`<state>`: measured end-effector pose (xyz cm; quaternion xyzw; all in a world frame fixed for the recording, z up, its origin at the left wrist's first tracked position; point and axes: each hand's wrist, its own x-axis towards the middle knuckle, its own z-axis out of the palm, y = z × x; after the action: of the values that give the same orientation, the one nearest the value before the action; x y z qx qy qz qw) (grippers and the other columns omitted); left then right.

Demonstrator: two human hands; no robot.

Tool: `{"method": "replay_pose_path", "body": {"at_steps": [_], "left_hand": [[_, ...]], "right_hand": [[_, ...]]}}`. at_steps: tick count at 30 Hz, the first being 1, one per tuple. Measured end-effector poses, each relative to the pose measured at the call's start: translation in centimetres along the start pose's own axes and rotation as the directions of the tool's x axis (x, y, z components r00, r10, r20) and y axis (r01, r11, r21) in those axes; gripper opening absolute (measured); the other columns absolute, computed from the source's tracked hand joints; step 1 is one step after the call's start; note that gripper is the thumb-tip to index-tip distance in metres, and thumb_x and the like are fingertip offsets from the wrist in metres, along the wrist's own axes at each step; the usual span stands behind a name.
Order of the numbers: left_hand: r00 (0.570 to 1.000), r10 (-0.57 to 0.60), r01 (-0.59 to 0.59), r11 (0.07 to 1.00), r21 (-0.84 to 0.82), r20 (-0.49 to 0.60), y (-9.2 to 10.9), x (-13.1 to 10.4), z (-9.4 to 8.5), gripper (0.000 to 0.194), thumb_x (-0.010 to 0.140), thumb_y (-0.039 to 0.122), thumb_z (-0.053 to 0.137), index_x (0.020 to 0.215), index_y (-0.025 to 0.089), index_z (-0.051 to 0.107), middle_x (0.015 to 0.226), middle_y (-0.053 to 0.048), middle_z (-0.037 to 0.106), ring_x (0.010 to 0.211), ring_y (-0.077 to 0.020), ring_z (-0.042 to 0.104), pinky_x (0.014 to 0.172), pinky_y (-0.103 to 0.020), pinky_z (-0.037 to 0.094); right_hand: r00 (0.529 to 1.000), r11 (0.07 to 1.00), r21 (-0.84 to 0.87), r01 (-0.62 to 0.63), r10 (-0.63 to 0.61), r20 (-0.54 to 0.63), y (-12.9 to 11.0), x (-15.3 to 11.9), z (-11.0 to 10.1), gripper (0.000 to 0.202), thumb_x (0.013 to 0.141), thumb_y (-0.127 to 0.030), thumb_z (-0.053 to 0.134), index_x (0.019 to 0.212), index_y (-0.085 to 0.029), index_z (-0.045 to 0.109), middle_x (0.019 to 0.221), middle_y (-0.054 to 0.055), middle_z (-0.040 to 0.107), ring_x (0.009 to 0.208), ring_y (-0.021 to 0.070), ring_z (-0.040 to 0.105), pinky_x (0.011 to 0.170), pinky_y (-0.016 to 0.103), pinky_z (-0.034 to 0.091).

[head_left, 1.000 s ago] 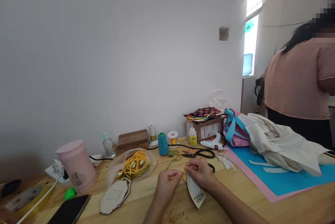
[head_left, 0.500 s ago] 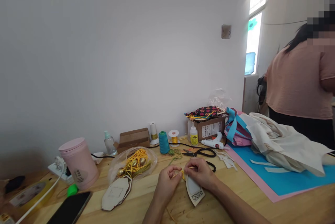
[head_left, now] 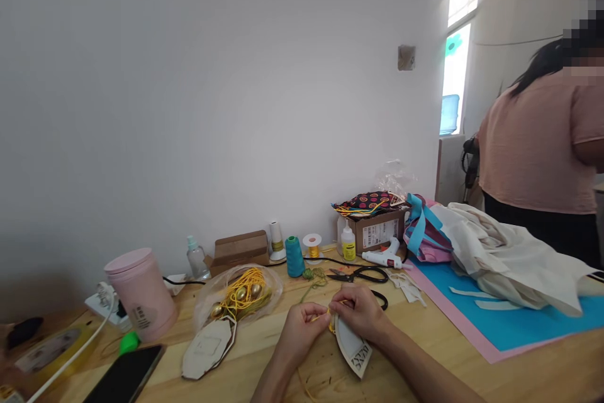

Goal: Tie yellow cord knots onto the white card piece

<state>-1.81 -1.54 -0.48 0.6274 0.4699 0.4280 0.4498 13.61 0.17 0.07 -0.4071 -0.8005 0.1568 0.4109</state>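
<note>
My left hand point(head_left: 306, 329) pinches a yellow cord point(head_left: 331, 322) between thumb and fingertips. Beside it, almost touching, my right hand point(head_left: 361, 313) is closed on the top of a white wedge-shaped piece point(head_left: 352, 343) with a cut-out pattern along its lower edge. The cord meets the piece at its narrow top, where my fingers hide the detail. A loose yellow strand hangs to the wooden table below my left wrist. Black scissors point(head_left: 361, 274) lie just beyond my right hand, and a tangle of green thread point(head_left: 315, 277) rests behind my fingers.
A plastic bag of yellow cords and gold balls point(head_left: 243, 296) and white board pieces point(head_left: 207, 349) lie left. Behind stand a teal thread cone point(head_left: 295, 257), glue bottle point(head_left: 348, 244) and glue gun point(head_left: 384, 256). White fabric point(head_left: 514, 252) covers blue sheets. A person point(head_left: 538, 132) stands right.
The white piece has tilted slightly, its lower end swinging a little right and down. Both hands stay close together in nearly the same place.
</note>
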Motion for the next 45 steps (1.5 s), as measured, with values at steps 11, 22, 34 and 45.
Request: {"method": "replay_pose_path", "body": {"at_steps": [11,22,34,45], "left_hand": [[1.0,0.023,-0.023,1.0,0.015,-0.011,0.0,0.14,-0.12,0.024,0.06,0.032,0.059,0.064,0.01,0.067,0.057,-0.004,0.065,0.053,-0.0137,0.051,0.052,-0.022,0.036],[1.0,-0.027,0.028,0.989,-0.148,0.003,-0.07,0.14,-0.25,0.026,0.059,0.033,0.06,0.072,0.01,0.065,0.067,-0.005,0.066,0.062,-0.0157,0.055,0.06,-0.024,0.04],[0.999,0.006,-0.008,0.998,-0.062,-0.033,-0.34,0.33,-0.39,0.024,0.057,0.033,0.062,0.065,0.01,0.066,0.062,-0.005,0.065,0.058,-0.0151,0.053,0.057,-0.024,0.039],[0.993,-0.11,0.102,0.985,-0.14,-0.052,-0.23,0.42,-0.38,0.028,0.052,0.037,0.064,0.059,0.01,0.061,0.048,0.003,0.054,0.044,-0.0073,0.042,0.044,-0.018,0.029]], "right_hand": [[1.0,0.999,-0.054,0.004,-0.004,0.001,-0.19,-0.11,-0.18,0.017,0.071,-0.025,0.048,0.064,-0.018,0.062,0.06,0.0,0.057,0.057,0.0102,0.049,0.051,0.019,0.03],[0.998,0.998,0.008,-0.058,0.057,0.013,-0.16,-0.03,-0.23,0.019,0.072,-0.026,0.046,0.066,-0.017,0.061,0.06,0.001,0.058,0.054,0.0104,0.048,0.047,0.019,0.03],[0.997,0.995,0.066,-0.072,0.073,-0.008,-0.4,0.07,-0.22,0.019,0.071,-0.023,0.046,0.061,-0.016,0.061,0.057,0.001,0.058,0.053,0.0105,0.049,0.049,0.019,0.033],[0.995,0.986,0.136,-0.098,0.099,0.001,-0.21,0.1,-0.29,0.02,0.071,-0.027,0.046,0.065,-0.016,0.062,0.058,0.001,0.057,0.052,0.0103,0.046,0.046,0.019,0.032]]}}
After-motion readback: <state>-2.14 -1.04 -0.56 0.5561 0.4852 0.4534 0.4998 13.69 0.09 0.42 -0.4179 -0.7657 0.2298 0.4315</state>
